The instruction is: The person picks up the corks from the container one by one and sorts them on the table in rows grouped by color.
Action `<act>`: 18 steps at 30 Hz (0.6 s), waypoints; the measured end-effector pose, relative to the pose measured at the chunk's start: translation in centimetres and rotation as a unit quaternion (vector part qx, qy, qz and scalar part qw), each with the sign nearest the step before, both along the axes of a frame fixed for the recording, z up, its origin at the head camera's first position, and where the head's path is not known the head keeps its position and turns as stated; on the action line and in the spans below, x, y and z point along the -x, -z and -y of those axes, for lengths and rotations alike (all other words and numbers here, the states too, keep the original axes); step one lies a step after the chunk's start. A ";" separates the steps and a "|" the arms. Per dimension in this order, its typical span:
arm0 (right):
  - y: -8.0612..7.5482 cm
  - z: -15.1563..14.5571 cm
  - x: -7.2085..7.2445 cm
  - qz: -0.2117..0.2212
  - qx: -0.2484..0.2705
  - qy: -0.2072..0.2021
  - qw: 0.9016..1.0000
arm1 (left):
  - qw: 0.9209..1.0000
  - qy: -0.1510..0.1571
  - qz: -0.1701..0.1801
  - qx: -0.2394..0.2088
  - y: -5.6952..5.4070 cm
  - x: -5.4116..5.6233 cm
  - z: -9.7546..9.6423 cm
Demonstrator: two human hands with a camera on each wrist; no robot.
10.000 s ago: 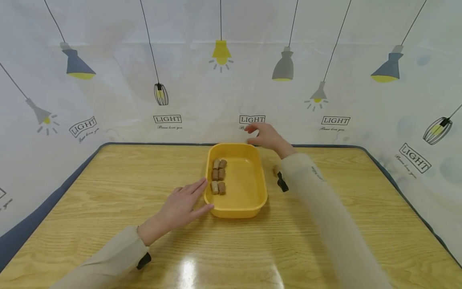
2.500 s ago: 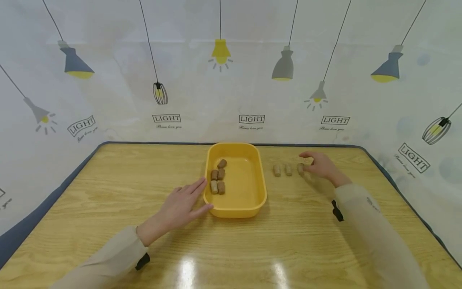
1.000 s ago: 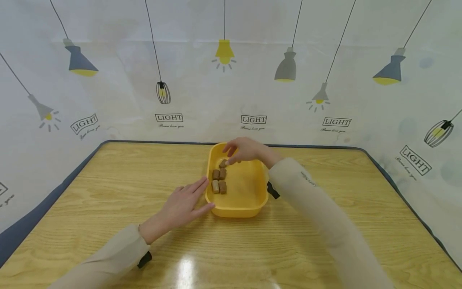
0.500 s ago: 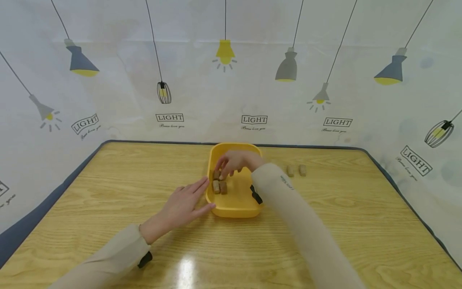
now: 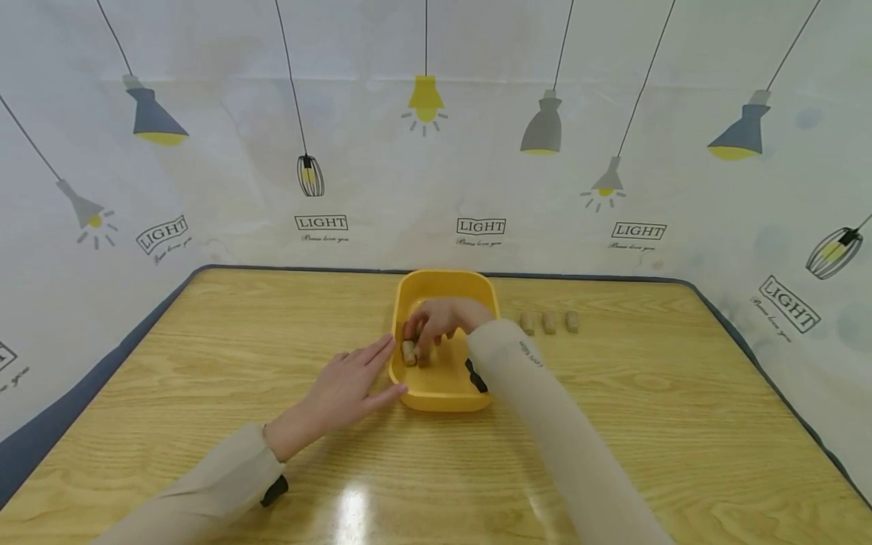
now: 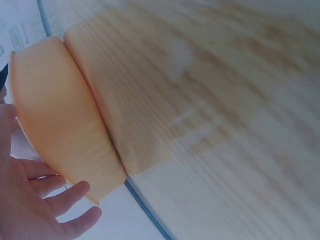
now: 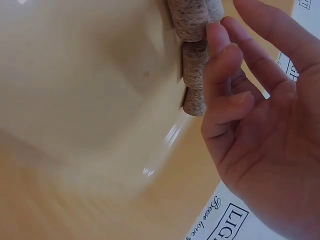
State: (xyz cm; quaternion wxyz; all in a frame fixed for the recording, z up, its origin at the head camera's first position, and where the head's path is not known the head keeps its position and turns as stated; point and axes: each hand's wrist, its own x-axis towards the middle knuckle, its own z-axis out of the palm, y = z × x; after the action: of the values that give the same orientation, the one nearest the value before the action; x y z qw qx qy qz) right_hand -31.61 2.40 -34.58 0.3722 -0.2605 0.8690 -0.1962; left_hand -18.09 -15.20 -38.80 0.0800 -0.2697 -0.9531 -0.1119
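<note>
Cylinders: you have short, speckled, cork-like ones by the left side inside the yellow tub; your head view shows one pale and one brown side by side, while your right wrist view shows four close together, partly behind your fingers.
Right hand: you have it down inside the tub, over the cylinders, with its fingers bent; the tips are right at the pieces, but you cannot tell whether they pinch one.
Left hand: your fingers are nearly straight and your thumb sits well apart from them; you rest the fingertips on the tub's left rim and the thumb at its near left corner.
Tub's stance: it sits upright in front of you, its far end close to the back edge of the table.
Outside row: to the right of the tub you see three tan cylinders, spaced slightly apart on the table.
Sleeves: yours are cream and reach both wrists, with a dark object under the left cuff.
Tabletop: you face pale wood grain with bright reflections near you.
Backdrop: behind it all you have white sheeting printed with hanging lamps and the word LIGHT.
</note>
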 end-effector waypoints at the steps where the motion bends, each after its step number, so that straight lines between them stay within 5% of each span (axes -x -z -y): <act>1: 0.0 0.0 0.0 -0.002 -0.002 -0.002 1.000 | 1.000 -0.001 0.001 0.001 0.0 0.0 0.0; 18: 1.5 0.4 -0.1 -0.053 0.008 -0.018 0.998 | 1.000 0.000 -0.008 0.006 0.0 0.0 0.0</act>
State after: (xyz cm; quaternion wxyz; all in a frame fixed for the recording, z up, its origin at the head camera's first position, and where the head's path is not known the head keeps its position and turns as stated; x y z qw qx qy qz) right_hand -31.54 1.96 -36.10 0.3270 -0.2894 0.8811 -0.1818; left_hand -18.10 -15.24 -38.79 0.0863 -0.2711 -0.9531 -0.1034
